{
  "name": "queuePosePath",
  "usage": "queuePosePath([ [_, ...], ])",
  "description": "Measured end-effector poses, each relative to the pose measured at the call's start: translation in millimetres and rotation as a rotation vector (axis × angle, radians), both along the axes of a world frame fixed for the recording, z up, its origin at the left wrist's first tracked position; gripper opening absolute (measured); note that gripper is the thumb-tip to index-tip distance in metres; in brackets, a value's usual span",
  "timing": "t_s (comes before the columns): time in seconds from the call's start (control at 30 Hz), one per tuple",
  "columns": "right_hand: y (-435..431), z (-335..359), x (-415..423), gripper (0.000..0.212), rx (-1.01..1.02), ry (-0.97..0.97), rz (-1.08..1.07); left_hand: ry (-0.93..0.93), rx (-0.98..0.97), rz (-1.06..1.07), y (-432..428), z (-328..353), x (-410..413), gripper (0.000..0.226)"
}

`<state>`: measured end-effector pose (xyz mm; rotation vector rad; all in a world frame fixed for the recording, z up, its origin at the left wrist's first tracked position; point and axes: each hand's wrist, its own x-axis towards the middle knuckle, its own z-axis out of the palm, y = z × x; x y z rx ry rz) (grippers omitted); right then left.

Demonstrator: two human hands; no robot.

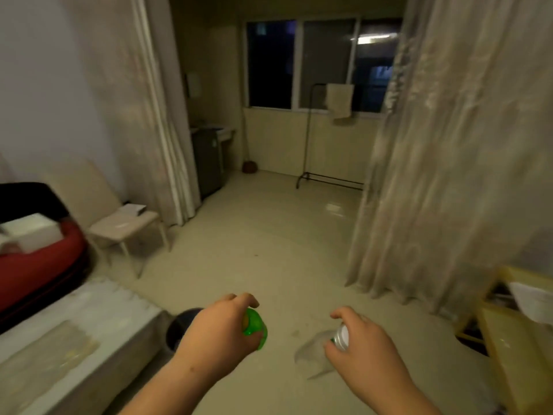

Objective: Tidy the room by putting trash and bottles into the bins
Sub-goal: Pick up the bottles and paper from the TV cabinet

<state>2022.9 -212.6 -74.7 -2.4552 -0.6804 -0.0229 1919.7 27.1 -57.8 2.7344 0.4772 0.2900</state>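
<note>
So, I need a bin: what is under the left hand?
A dark round bin, half covered by the left hand gripping a green bottle. Its inside is hidden.

1. The green bottle (pixel 255 330) is translucent bright green plastic. You grip it in your left hand (pixel 215 330), and only its rounded end shows past your fingers.
2. The clear bottle (pixel 311 353) is silver-capped. You hold it by the cap end in your right hand (pixel 360 339), its see-through body slanting down to the left.
3. The dark round bin (pixel 179 327) stands just beside the bed (pixel 89 333) corner, partly hidden by your left hand.
</note>
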Motion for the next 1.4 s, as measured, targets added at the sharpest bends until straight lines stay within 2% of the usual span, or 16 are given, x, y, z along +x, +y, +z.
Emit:
queuePosePath([
  [0.17,112.0,-2.3,3.8,0.042,-0.004,0.033,0.141,0.032,-0.010,0.160,92.6,-8.0,-30.2,0.048],
  [0.33,195.7,-11.5,24.8,0.040,-0.026,0.047,0.269,0.063,-0.012,0.301,148.0,-19.1,-39.6,0.043],
  [0.83,375.9,-54.4,159.2,0.039,-0.100,0.045,0.607,0.104,-0.053,0.685,240.4,-54.6,35.2,0.044],
  [1.07,460.5,-86.7,182.1,0.038,-0.179,0.087,0.662,0.143,-0.112,0.701,321.6,-94.2,59.0,0.042],
  [1.4,571.9,-161.4,227.2,0.035,-0.279,0.147,0.590,0.238,-0.225,0.559,463.5,-190.5,124.4,0.047],
])
